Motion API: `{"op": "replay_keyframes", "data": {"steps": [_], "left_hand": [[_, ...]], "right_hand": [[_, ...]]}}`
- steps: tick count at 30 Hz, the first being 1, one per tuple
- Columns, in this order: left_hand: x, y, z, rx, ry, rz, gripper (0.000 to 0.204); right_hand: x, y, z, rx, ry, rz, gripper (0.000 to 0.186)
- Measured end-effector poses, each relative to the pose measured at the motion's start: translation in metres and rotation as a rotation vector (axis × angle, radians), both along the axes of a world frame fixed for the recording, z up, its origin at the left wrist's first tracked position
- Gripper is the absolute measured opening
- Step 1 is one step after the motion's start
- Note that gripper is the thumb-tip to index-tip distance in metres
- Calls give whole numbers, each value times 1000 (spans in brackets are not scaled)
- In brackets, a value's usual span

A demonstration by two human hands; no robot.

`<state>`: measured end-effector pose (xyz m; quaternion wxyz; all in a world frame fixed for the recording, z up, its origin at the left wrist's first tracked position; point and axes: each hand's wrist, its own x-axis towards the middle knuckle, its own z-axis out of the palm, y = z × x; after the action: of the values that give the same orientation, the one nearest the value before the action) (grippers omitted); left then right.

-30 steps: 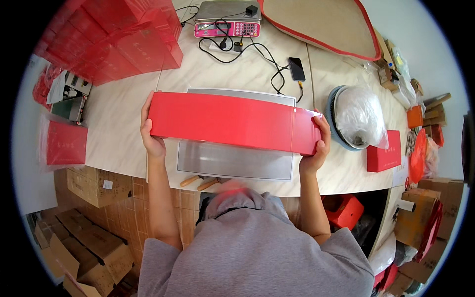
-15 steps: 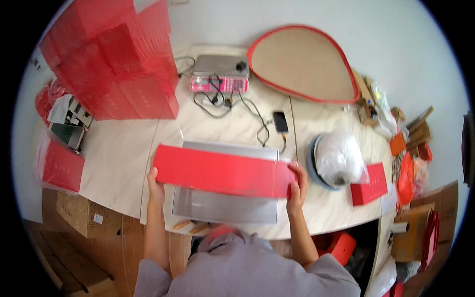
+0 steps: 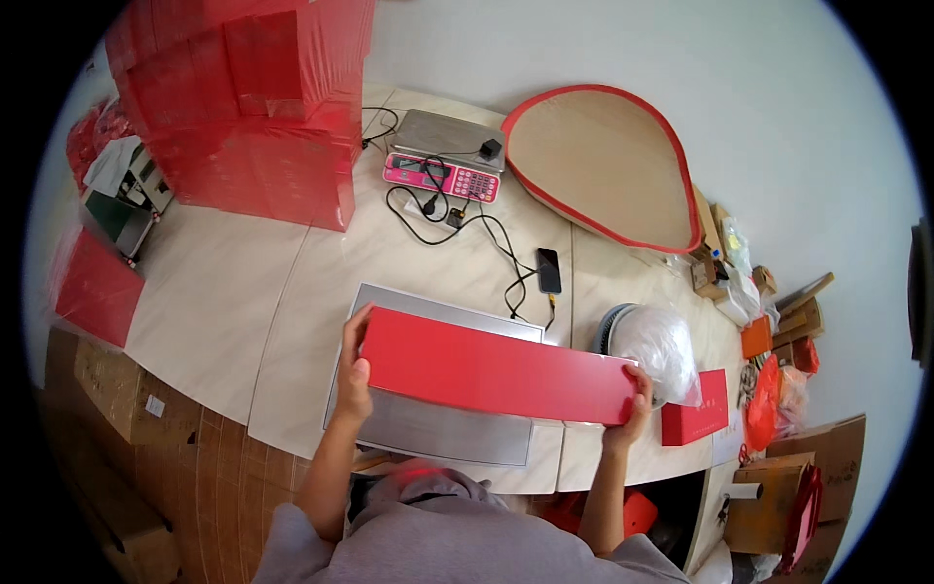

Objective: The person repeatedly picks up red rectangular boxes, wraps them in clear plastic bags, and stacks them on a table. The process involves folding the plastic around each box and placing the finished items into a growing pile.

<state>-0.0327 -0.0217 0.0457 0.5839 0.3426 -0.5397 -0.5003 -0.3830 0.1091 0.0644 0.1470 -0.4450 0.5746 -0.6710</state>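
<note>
A long red box [image 3: 496, 365] is held up by its two ends over the table. My left hand [image 3: 355, 375] grips the left end, its thumb on the near side and its fingers behind. Around the right end my right hand [image 3: 634, 404] is closed, fingers over the corner. Below the box lies a flat grey metal-looking panel [image 3: 467, 443] with a pale rim, partly covered by it. The box slopes down a little to the right.
Shrink-wrapped red boxes [image 3: 243, 146] tower at the back left. Beside them stand a pink scale [image 3: 443, 175], black cables and a phone [image 3: 549, 271]. A large red-rimmed tray [image 3: 603, 161] leans at the wall. Right of me are a plastic bag [image 3: 652, 346] and a small red box [image 3: 696, 409].
The whole view has turned and shifted. Held between both hands, the red box has moved right over the panel and tips down more to the right.
</note>
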Motion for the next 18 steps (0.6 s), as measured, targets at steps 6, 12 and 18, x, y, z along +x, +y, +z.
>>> {"op": "replay_keyframes", "data": {"steps": [6, 12, 18], "left_hand": [[43, -16, 0, -13, -38, 56, 86], [121, -26, -13, 31, -112, 234, 84], [169, -32, 12, 71, -56, 328, 69]], "right_hand": [[40, -28, -13, -38, -67, 135, 63], [108, -63, -22, 10, -14, 216, 62], [163, -88, -24, -60, -75, 380, 69]]}}
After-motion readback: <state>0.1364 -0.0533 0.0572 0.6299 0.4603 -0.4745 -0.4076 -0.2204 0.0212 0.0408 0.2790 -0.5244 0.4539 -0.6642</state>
